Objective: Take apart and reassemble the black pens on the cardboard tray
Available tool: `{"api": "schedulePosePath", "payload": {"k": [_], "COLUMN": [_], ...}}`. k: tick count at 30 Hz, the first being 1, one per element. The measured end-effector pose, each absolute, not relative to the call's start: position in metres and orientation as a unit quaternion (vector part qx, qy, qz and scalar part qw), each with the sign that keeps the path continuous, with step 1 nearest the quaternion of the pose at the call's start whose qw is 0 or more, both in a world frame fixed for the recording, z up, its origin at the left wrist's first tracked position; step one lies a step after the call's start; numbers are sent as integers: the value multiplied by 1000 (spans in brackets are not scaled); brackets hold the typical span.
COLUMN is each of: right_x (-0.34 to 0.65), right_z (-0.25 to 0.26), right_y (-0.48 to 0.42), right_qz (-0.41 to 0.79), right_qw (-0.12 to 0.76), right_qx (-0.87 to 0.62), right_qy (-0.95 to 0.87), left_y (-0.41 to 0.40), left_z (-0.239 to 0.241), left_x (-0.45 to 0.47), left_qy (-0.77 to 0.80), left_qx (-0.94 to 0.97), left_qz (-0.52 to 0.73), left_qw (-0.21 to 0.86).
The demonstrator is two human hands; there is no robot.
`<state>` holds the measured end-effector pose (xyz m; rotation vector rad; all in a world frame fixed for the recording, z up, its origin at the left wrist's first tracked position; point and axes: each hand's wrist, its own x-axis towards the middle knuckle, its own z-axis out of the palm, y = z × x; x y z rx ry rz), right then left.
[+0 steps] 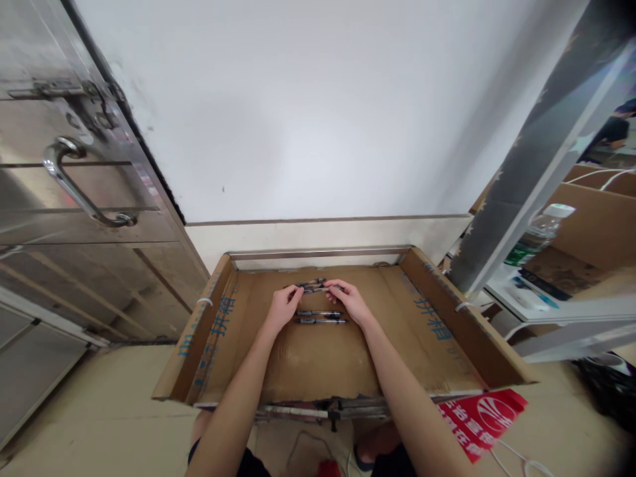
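Dark pens with clear barrels are grouped around the middle of a cardboard-lined table [322, 371]. My left hand [285, 306] pinches the left end of a pen [314, 290], and the fingers of my right hand [348, 301] close on its right end. Just behind it, partly covered by my fingers, is another pen [318, 282]; whether it is touched, I cannot tell. Nearer to me, below my hands, two pens lie side by side: an upper pen [318, 313] and a lower pen [320, 321].
Folded cardboard walls [489, 331] border the table's sides. A metal door with a handle [89, 192] stands at left, a white wall [318, 119] behind. At right a shelf holds a plastic bottle [539, 232]. A red printed sheet [484, 421] hangs at the front right.
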<state>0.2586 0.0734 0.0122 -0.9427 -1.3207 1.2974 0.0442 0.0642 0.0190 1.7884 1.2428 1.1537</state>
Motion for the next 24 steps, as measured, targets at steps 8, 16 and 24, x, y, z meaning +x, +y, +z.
{"api": "schedulePosePath", "payload": {"k": [8,16,24], "right_x": [259,257,258], "right_z": [11,12,11], "right_y": [74,74,75], "right_qz": [533,537,530], "right_qw": [501,509,505], "right_qx": [-397,-398,-407], "right_qy": [-555,-543,-546], "left_y": [63,61,61], "left_z": [22,23,24], "left_x": [46,45,46], "left_qy": [451,447,464], "left_qx": [704,708,707], "left_qz": [456,451,437], "left_qw": [304,308,307]}}
